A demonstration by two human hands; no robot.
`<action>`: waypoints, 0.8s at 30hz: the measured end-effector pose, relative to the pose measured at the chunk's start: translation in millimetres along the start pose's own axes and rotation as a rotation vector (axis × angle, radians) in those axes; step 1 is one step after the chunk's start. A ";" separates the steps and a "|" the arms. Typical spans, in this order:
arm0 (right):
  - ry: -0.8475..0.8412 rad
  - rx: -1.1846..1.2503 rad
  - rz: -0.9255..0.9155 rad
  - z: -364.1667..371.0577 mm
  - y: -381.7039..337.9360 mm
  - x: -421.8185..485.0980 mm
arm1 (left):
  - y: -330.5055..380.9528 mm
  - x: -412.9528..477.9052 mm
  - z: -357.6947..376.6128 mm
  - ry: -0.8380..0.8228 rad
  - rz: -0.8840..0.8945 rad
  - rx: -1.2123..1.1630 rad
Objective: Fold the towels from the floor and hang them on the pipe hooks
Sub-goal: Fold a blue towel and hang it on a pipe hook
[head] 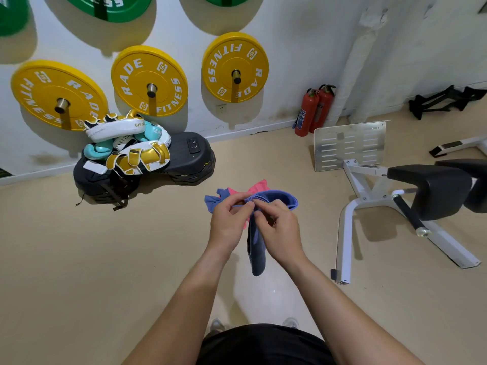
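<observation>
step: fold stage. One towel is up off the floor and its top edge is being matched; my read is that nothing has been hung yet.
clock ref: 12 = straight ahead toward the wall, centred on the hands.
blue towel (257, 248): held in mid-air in front of the body. The top part is bunched in a loop at 1 o'clock of the hands and the rest hangs as a narrow strip toward 6.
left hand (229, 219): thumb and fingers pinch the towel's top edge, narrow grip.
right hand (279, 227): fingers curled and pinching the same edge just beside the left hand. The fingertips of the two hands almost touch.
pink towel (259, 187): on the floor at 12, partly hidden behind the hands.
second blue cloth (213, 200): on the floor at 11, crumpled, touching the pink one. It looks like another towel, but I can't confirm it is separate from the held one.
pipe (350, 75): white wrapped riser on the wall at 1-2 o'clock, well apart from the hands. No hooks are visible.
fire extinguishers (313, 111): two red ones at the pipe's foot.
bench frame (369, 196): at 3 o'clock, between the person and that corner.
next move: spread the hands along the edge to flatten the strip, bring the hanging end up to meet the pinch, and keep the corners aligned.
then: carry it toward 1-2 o'clock around the bench. The hooks need locating first.
</observation>
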State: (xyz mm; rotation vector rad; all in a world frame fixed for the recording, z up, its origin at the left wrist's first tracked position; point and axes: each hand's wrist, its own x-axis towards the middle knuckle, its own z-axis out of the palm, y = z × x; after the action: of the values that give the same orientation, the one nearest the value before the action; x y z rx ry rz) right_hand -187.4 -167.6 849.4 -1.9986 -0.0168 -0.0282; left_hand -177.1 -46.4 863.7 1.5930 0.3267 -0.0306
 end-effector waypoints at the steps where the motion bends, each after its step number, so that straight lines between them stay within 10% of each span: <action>1: -0.023 -0.008 -0.013 -0.2 -1.0 -1.3 | 0.5 0.3 -1.3 -0.017 -0.002 -0.011; 6: -0.063 0.027 -0.003 -3.3 -1.4 -4.9 | -4.6 4.5 -12.3 -0.018 0.039 0.067; 11: 0.265 -0.017 0.010 -22.3 12.2 3.4 | -6.6 1.7 -18.0 -0.037 0.100 0.211; 19: -0.208 -0.224 0.346 -30.4 37.4 4.2 | -2.3 5.1 -35.4 -0.033 0.221 0.411; 24: -0.338 0.015 0.196 -48.8 19.7 4.9 | -29.8 17.6 -52.9 0.021 0.253 0.592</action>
State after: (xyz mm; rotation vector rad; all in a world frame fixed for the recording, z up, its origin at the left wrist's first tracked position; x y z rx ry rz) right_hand -182.6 -220.2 851.9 -1.9606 -0.0378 0.4335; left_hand -176.6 9.3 833.7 2.2132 0.1318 0.0928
